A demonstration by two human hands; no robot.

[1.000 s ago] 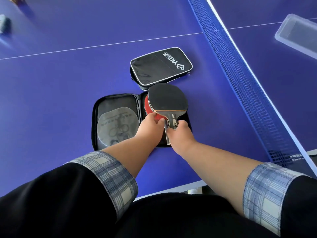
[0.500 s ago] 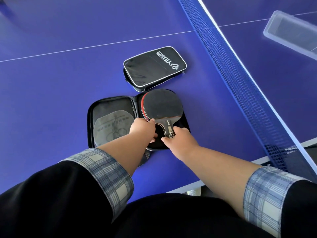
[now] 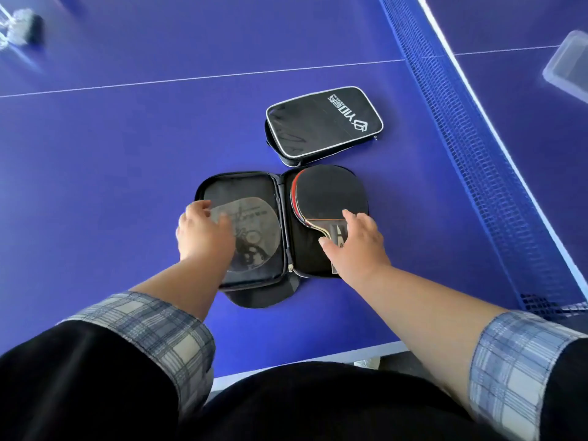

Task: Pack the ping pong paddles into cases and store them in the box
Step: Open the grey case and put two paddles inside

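Observation:
An open black case (image 3: 241,186) lies flat on the blue table. Its right half holds two stacked paddles (image 3: 331,194), black rubber on top, a red edge showing beneath. My right hand (image 3: 356,246) rests flat on the paddle handle, fingers spread. My left hand (image 3: 203,230) lies on the case's left half, over a clear film sheet (image 3: 254,230), fingers slightly curled; whether it grips the sheet is unclear. A second black case (image 3: 324,124), closed, lies just beyond.
The table net (image 3: 477,148) runs diagonally on the right. A clear plastic box (image 3: 569,66) sits past the net at the far right. A small blurred object (image 3: 24,27) is at the top left. The table's near edge (image 3: 286,364) is close to my body.
The top paddle was lowered onto the one in the case. My left hand left the paddle handles and moved onto the case's left half. My right hand flattened on the handle.

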